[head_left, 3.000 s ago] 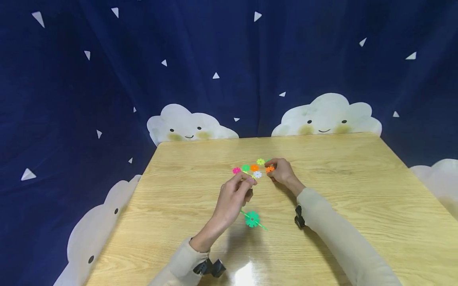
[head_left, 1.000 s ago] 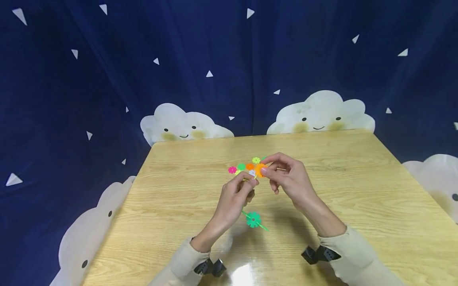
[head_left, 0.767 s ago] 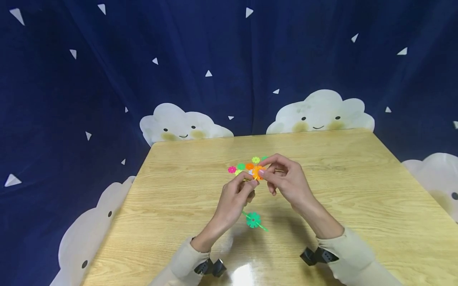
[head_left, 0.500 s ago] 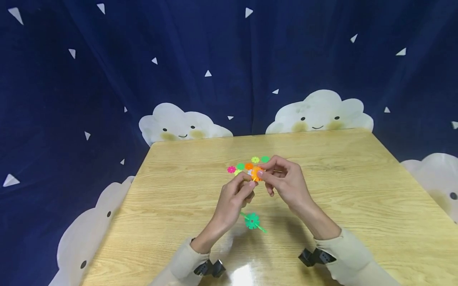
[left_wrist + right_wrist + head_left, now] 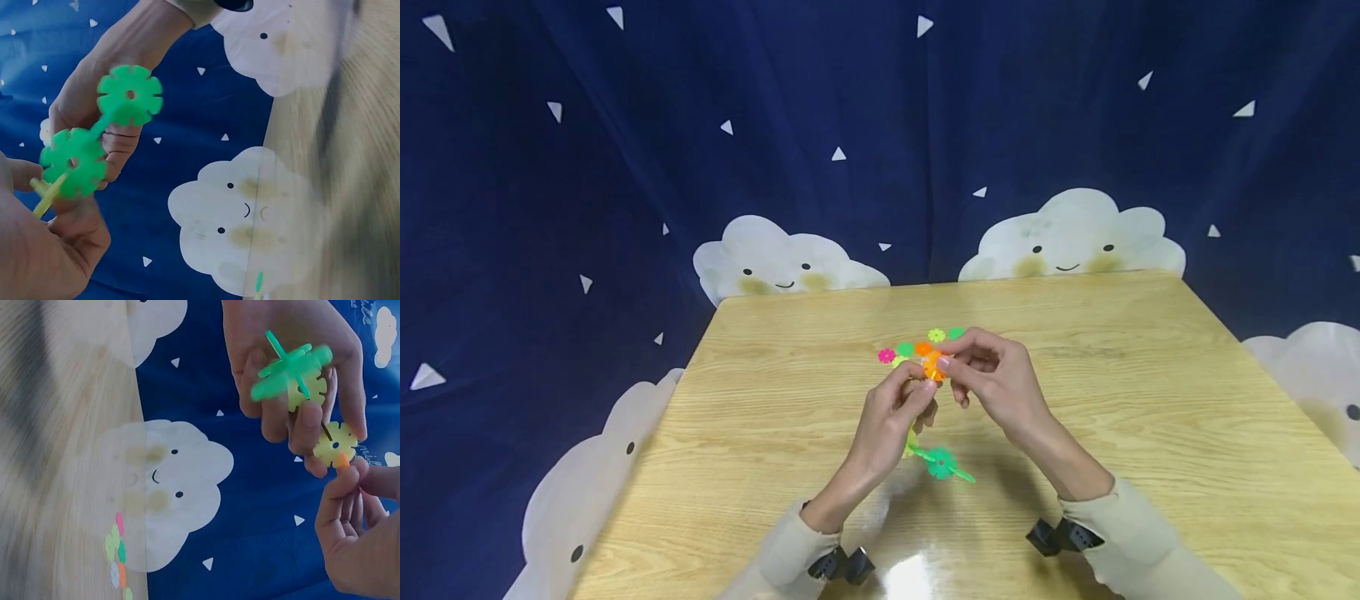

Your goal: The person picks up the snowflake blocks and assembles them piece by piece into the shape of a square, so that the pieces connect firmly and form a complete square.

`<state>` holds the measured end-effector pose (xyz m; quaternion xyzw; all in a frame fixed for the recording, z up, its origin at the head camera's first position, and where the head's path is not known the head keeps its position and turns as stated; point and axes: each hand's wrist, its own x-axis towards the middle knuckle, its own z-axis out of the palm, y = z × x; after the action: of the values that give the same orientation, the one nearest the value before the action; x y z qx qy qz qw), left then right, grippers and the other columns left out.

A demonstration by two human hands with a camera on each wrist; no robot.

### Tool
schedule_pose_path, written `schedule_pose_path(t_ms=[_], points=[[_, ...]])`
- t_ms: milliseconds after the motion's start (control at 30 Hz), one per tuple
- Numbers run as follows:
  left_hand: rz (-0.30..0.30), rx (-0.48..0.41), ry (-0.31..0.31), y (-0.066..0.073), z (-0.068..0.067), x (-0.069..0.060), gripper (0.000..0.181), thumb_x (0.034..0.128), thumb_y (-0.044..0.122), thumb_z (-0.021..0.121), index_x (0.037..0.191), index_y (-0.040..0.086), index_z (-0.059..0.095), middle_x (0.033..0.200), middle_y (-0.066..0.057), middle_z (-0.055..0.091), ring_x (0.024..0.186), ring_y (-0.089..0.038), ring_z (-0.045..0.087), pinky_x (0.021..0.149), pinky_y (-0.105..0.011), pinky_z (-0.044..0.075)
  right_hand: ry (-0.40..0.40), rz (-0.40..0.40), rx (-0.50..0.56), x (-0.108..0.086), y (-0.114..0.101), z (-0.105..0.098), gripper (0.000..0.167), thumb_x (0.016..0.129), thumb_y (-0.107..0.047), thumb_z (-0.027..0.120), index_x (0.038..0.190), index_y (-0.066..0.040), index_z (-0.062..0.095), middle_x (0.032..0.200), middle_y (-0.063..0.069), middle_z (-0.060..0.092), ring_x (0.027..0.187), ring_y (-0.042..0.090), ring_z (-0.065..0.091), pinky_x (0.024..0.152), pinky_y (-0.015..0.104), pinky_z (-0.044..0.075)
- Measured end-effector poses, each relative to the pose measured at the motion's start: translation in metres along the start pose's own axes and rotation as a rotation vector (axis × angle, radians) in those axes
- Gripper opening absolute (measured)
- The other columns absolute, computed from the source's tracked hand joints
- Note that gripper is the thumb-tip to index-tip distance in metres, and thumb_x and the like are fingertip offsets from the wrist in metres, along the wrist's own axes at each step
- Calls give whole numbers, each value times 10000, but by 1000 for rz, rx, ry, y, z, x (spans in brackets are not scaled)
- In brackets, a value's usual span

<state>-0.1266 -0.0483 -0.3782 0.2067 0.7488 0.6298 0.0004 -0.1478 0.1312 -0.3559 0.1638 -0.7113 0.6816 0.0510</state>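
Note:
My left hand [image 5: 891, 412] pinches a yellow notched interlocking disc [image 5: 335, 445] and holds a joined chain of discs. Below its fingers hang another yellow disc [image 5: 306, 390] and green discs [image 5: 942, 462], slotted crosswise. Two green discs [image 5: 130, 95] also show in the left wrist view. Thumb and forefinger of my right hand [image 5: 996, 379] pinch an orange disc [image 5: 933, 365]. Its edge meets the rim of the upper yellow disc; how deep it sits is hidden by the fingers. Both hands are raised above the table, fingertips nearly together.
Several loose discs lie flat on the wooden table [image 5: 775, 392] behind the hands, among them a pink disc [image 5: 887, 356], an orange one [image 5: 923, 348] and a green one [image 5: 956, 333]. A blue curtain [image 5: 820, 100] with clouds hangs past the table's far edge.
My right hand has lifted the orange disc from the table and brought it left to the yellow disc at my left fingertips. The hanging chain has turned slightly.

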Motion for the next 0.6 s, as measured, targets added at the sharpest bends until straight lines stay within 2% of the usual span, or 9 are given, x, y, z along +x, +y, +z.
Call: schedule_pose_path(t_ms=[67, 200, 367, 600], points=[[-28, 20, 3, -1, 0, 0, 286, 1086, 336, 464, 1053, 80, 588, 741, -25, 601, 635, -122, 509, 582, -219, 417, -22, 2, -33, 2, 1, -2, 115, 943, -50, 746, 1046, 0, 744, 766, 92, 659, 534, 199, 558, 488, 280, 489], [-64, 53, 17, -2, 0, 0, 360, 1109, 387, 395, 1042, 88, 585, 786, -39, 656, 631, -124, 533, 559, -238, 445, -55, -5, -94, 7, 1, -3, 115, 940, -97, 768, 1039, -37, 773, 753, 71, 663, 547, 197, 549, 504, 262, 468], [-48, 62, 64, -2, 0, 3, 406, 1128, 362, 347, 1015, 53, 585, 772, -74, 665, 628, -136, 568, 593, -258, 499, -95, -23, -130, 13, -2, 0, 122, 941, -126, 776, 1053, -82, 790, 764, 70, 668, 566, 198, 552, 525, 261, 481], [-35, 33, 126, -5, 4, 3, 367, 1147, 383, 328, 1111, 72, 519, 772, -101, 605, 533, -106, 497, 475, -190, 388, -85, -29, -162, 17, -1, 9, 132, 912, -101, 799, 1036, -95, 754, 754, 78, 681, 560, 185, 553, 509, 261, 464]])
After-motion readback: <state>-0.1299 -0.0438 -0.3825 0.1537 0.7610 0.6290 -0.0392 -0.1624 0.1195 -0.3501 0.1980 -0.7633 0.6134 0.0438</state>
